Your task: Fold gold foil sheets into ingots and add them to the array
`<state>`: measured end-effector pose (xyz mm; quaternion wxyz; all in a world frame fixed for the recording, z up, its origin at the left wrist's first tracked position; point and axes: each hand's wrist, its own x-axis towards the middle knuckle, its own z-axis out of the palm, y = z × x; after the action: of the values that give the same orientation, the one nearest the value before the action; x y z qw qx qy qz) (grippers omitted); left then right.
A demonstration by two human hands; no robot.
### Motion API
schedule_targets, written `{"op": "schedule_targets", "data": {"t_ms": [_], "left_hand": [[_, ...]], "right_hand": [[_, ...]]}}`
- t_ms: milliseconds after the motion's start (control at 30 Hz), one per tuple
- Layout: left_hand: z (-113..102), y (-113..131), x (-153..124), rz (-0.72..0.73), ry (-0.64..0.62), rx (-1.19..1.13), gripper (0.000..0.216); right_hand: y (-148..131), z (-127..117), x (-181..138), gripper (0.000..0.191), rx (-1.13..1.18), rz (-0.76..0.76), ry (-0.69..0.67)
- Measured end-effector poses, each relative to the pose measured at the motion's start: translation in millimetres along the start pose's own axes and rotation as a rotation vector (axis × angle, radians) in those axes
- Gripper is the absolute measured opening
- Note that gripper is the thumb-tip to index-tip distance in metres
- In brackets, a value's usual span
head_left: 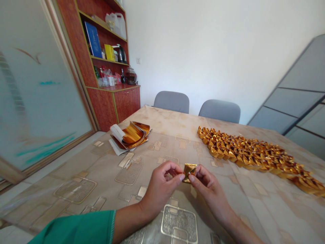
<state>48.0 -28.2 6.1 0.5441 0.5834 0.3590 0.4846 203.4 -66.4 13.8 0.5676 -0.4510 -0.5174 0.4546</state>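
Note:
Between my two hands, a small piece of folded gold foil paper [190,168] is held just above the table. My left hand [165,179] pinches its left side between thumb and fingers. On the other side, the thumb and fingertips of my right hand [209,186] grip its right edge. Fingertips hide parts of the piece. To the right lie rows of folded gold paper ingots [243,149], packed close together. A stack of loose gold foil sheets [134,134], curled upward with pale backs, rests at the left.
A patterned cover lies over the table [106,179]. Two grey chairs [171,101] stand at its far side. Beyond the left corner is a red wooden cabinet [127,101] with bottles and boxes on its shelves. A frosted sliding door [43,88] fills the left side.

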Motion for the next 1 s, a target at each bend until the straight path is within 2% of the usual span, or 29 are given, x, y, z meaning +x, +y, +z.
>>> {"op": "schedule_targets", "data": {"t_ms": [200, 500, 800, 867, 1000], "left_hand": [[1, -1, 1, -0.001, 0.022, 0.057, 0.006], [2, 1, 4, -0.065, 0.061, -0.056, 0.007], [2, 3, 6, -0.141, 0.038, -0.072, 0.012], [2, 4, 6, -0.189, 0.016, -0.136, 0.016], [1, 7, 7, -0.304, -0.082, -0.325, 0.024]], "right_hand": [[10, -5, -2, 0.024, -0.117, -0.035, -0.013], [12, -2, -5, 0.021, -0.169, -0.057, -0.020], [14, -2, -4, 0.026, -0.361, -0.129, 0.064], [11, -2, -5, 0.027, -0.279, -0.098, 0.050], [4, -2, -5, 0.031, 0.101, 0.061, -0.052]]}}
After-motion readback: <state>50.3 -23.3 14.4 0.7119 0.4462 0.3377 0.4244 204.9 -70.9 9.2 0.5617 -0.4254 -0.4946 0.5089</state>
